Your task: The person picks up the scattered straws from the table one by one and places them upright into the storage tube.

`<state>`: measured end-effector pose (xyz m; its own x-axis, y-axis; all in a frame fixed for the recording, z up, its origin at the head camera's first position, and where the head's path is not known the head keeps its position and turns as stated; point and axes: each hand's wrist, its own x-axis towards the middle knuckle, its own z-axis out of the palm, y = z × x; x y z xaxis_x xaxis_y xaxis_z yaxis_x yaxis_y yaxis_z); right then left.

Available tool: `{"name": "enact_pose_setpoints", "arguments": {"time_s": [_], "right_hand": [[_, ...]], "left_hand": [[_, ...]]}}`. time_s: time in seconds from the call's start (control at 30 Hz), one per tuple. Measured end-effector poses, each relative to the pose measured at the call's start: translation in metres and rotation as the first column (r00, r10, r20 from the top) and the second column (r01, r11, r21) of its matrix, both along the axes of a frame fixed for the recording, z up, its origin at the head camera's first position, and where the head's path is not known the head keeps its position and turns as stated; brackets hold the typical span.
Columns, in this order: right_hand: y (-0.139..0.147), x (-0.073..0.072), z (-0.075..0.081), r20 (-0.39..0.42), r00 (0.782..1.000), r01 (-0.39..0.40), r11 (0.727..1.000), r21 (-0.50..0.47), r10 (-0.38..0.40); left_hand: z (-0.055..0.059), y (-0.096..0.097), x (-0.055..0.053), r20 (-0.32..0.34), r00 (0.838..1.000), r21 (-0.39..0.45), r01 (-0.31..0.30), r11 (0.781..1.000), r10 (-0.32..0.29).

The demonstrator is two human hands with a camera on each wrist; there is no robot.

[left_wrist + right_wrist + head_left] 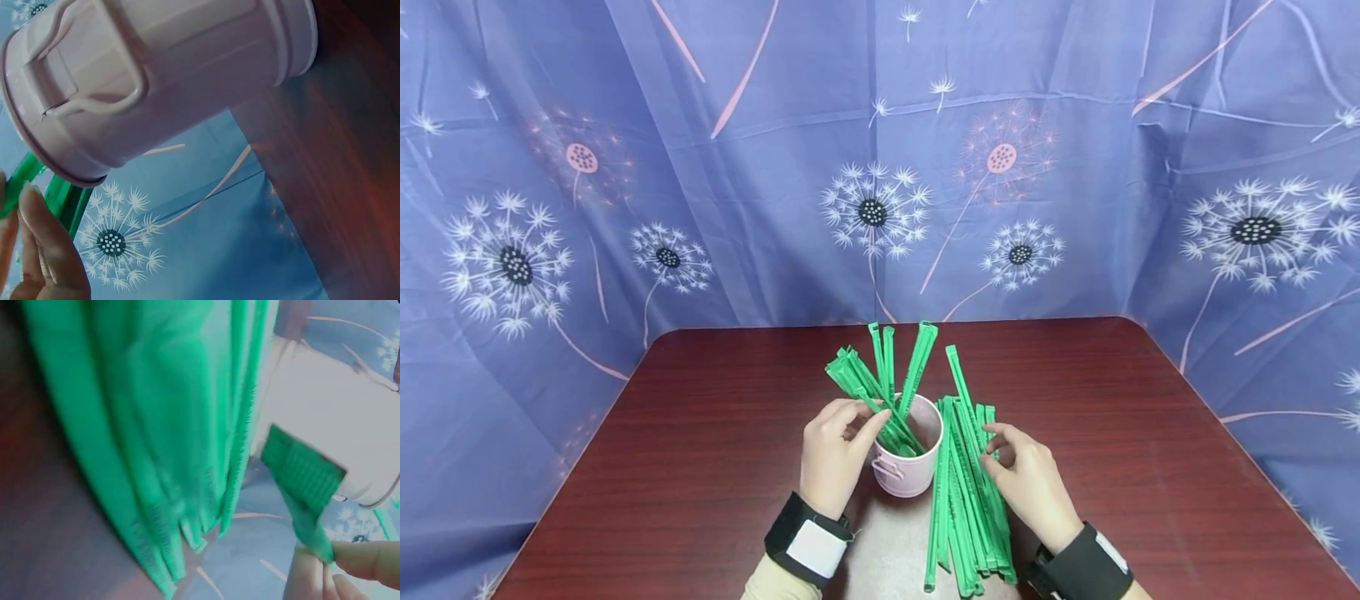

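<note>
A small pink pail with a side handle stands upright on the table, several green wrapped straws leaning out of it. At its rim my left hand pinches a green wrapped straw between thumb and finger; the left wrist view shows the fingertips around a green strip. Right of the pail lies a loose pile of green wrapped straws. My right hand is at the pile's right side. In the right wrist view its fingertips pinch one green wrapped straw near its flat end.
The dark red wooden table reaches out on both sides of the pail and pile. Behind and beside it hangs a blue dandelion-print cloth. Each wrist wears a black strap.
</note>
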<state>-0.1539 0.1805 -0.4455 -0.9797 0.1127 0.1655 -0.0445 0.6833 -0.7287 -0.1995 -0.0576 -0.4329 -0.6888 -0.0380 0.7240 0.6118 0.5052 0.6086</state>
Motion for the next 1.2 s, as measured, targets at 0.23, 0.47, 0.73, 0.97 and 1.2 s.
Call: {"name": "enact_pose_setpoints", "arguments": {"time_s": [0.23,0.47,0.73,0.97,1.2], "right_hand": [[-0.009,0.008,0.007,-0.110,0.994,-0.021,0.999,-0.027,0.018],[-0.020,0.015,0.014,-0.330,0.943,-0.045,0.999,-0.011,0.039],[-0.031,0.020,0.022,-0.489,0.852,-0.185,0.981,0.049,0.186],[-0.032,0.019,0.018,-0.567,0.751,-0.303,0.940,0.159,0.338],[-0.029,0.019,0.015,-0.546,0.756,-0.277,0.932,0.233,0.361]], "left_hand": [[0.005,0.001,0.009,0.288,0.958,0.091,-0.008,0.996,-0.019],[0.009,0.010,0.017,0.355,0.917,0.235,0.100,0.967,-0.182],[0.015,0.020,0.022,0.415,0.830,0.363,0.224,0.904,-0.372],[0.020,0.022,0.024,0.360,0.781,0.536,0.275,0.798,-0.511],[0.027,0.019,0.023,0.231,0.776,0.628,0.342,0.699,-0.587]]}}
